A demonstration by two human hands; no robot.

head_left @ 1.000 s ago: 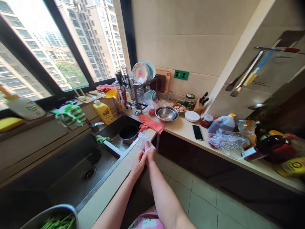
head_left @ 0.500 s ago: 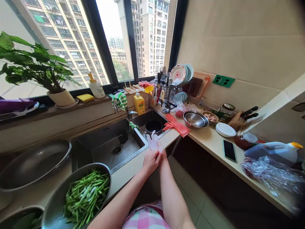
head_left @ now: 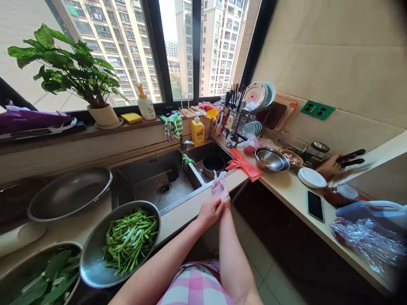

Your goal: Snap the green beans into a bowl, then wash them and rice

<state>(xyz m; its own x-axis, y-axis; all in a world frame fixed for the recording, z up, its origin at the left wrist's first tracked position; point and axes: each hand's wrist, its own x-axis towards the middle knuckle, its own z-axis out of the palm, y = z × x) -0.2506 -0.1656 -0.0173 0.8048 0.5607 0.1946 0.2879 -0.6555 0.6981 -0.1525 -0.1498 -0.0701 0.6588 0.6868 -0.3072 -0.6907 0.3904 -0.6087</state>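
A thin clear plastic glove (head_left: 219, 186) covers my right hand (head_left: 220, 191), whose fingers point up and away over the counter edge by the sink (head_left: 149, 178). My left hand (head_left: 209, 211) is closed on the glove's cuff at my right wrist. Just left of my arms a steel bowl (head_left: 92, 271) holds cut green stalks (head_left: 129, 239). A pair of pink rubber gloves (head_left: 244, 165) lies on the counter just beyond my hands.
A black pot (head_left: 213, 163) sits in the right sink basin. A large steel basin (head_left: 70, 192) and a bowl of leafy greens (head_left: 38, 279) are at left. Steel bowls (head_left: 271, 159), a white plate (head_left: 311, 178), a phone (head_left: 315, 205) and a plastic bag (head_left: 369, 241) line the right counter.
My view has swung left, from the right counter to the sink and bowls. My hands stay together at the counter edge, the left still at the glove on the right.
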